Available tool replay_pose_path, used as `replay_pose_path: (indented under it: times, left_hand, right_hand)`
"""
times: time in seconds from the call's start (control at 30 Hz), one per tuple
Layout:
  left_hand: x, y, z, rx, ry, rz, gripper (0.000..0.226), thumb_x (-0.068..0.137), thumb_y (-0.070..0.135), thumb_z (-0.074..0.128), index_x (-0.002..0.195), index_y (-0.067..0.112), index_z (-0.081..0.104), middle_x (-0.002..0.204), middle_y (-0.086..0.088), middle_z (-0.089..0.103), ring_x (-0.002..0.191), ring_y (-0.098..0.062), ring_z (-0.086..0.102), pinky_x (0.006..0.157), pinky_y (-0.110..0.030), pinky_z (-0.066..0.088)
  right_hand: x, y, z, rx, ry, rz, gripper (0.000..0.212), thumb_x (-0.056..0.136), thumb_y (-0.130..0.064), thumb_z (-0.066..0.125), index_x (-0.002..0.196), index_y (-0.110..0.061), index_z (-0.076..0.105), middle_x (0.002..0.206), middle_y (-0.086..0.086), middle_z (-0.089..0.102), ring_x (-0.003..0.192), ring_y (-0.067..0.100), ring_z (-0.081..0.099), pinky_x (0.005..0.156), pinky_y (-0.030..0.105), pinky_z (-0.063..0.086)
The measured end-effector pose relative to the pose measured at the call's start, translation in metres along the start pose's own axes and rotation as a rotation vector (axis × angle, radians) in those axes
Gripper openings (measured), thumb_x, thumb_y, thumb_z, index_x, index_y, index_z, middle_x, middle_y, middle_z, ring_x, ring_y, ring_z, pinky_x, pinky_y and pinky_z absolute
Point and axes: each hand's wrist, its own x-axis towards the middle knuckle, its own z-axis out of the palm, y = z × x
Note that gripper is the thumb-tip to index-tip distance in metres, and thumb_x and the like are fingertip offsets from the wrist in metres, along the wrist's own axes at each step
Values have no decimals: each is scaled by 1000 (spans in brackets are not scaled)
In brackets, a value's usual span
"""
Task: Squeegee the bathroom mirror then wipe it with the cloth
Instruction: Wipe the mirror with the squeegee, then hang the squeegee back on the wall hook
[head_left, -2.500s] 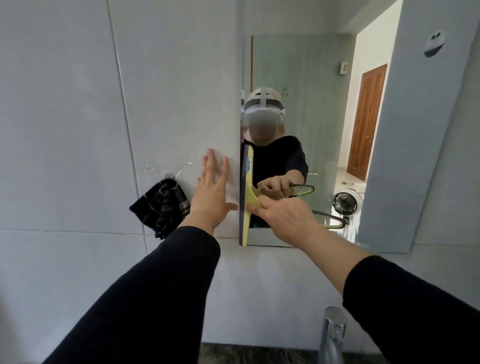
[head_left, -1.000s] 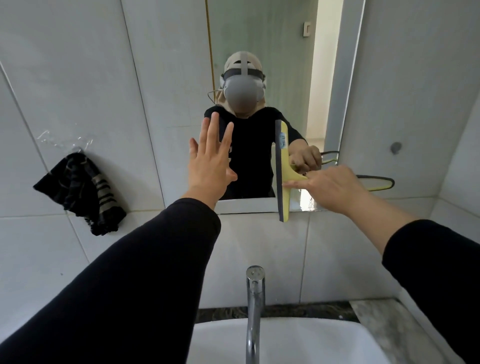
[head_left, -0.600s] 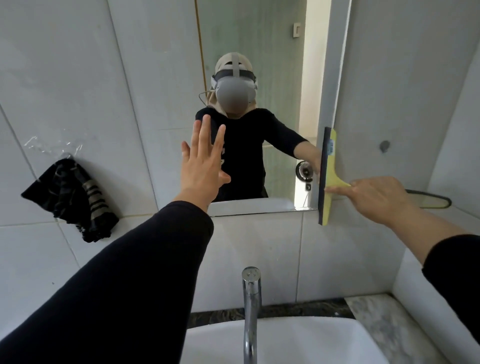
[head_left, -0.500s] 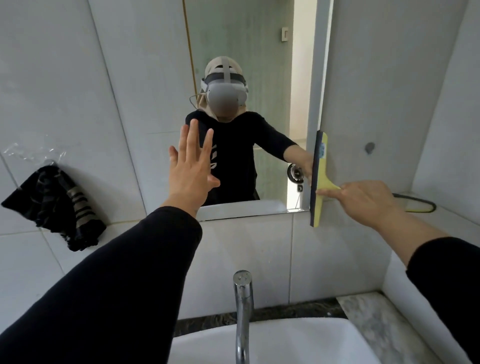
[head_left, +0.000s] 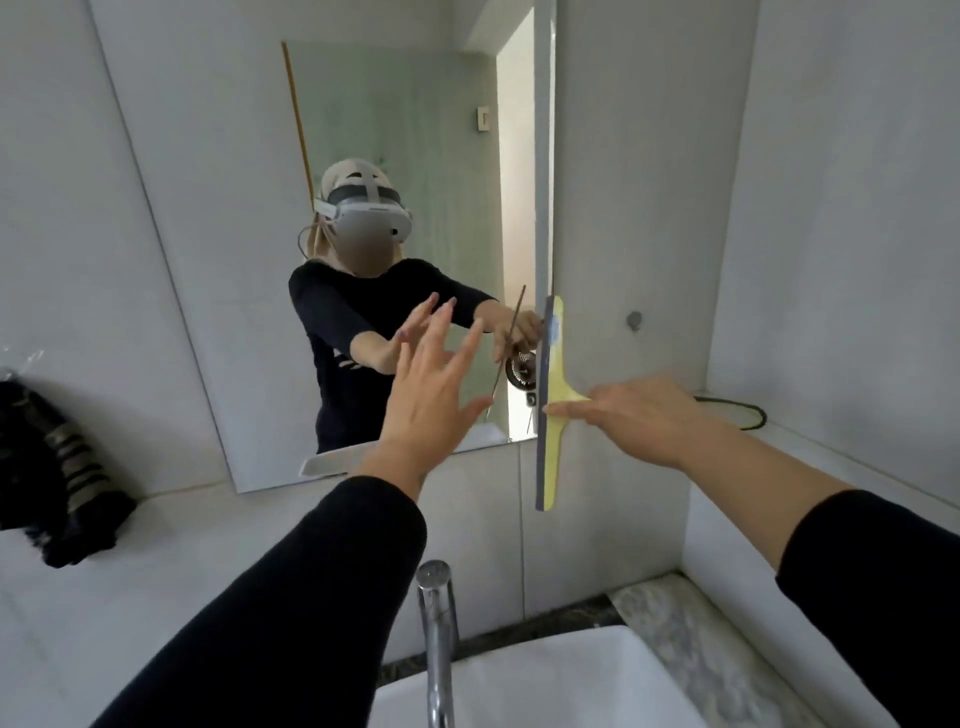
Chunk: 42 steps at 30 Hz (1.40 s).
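Observation:
The wall mirror (head_left: 249, 260) fills the upper middle of the head view. My right hand (head_left: 644, 415) holds a yellow squeegee (head_left: 551, 405), its dark blade upright at the mirror's right edge, the lower end hanging past the mirror's bottom. My left hand (head_left: 431, 384) is raised in front of the glass with fingers spread, holding nothing. A dark striped cloth (head_left: 52, 467) hangs on the tiled wall at the far left, well away from both hands.
A chrome tap (head_left: 439, 623) rises from the white basin (head_left: 571, 686) right below my arms. A marble ledge (head_left: 691, 623) runs along the right, meeting a side wall. A small hook (head_left: 634, 319) sits on the wall right of the mirror.
My right hand has drawn the squeegee rightwards across the mirror, from its left edge to its right edge. My left hand came off the wall and hovers before the glass.

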Motion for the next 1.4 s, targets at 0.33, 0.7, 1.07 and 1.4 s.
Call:
replay_pose_path:
  times: [0.33,0.7,1.07,1.4]
  left_hand:
    - [-21,35,-13,-918,-129,-485,80,93,30,59,150,40,5,104,21,52,96,-2,55,84,-16,45]
    - [-42,39,-28,-1234,138,-802,83,88,21,66,151,35,12,92,-1,68,83,-18,70,78,-42,60]
    - [-43,64,-33,-1122,251,-939,79,94,19,57,153,31,6,109,2,51,97,-17,58,85,-28,48]
    - [-30,100,6,-558,-5,-915,103,87,36,65,150,23,-16,160,-7,-7,147,-33,9,112,-52,27]
  right_hand:
    - [-11,-34,-42,28,111,-12,25,99,-29,45,122,-23,38,88,3,65,76,24,59,72,34,41]
    - [-10,-77,-73,-181,374,-32,32,85,-24,66,116,-34,66,103,-2,65,103,23,55,99,43,33]
    - [1,-65,-70,1307,514,1042,89,87,-35,64,153,-21,6,152,14,26,120,35,52,89,44,54]
    - [28,-6,-52,1237,486,1038,56,79,-16,67,131,-9,47,116,15,61,100,35,63,80,43,57]
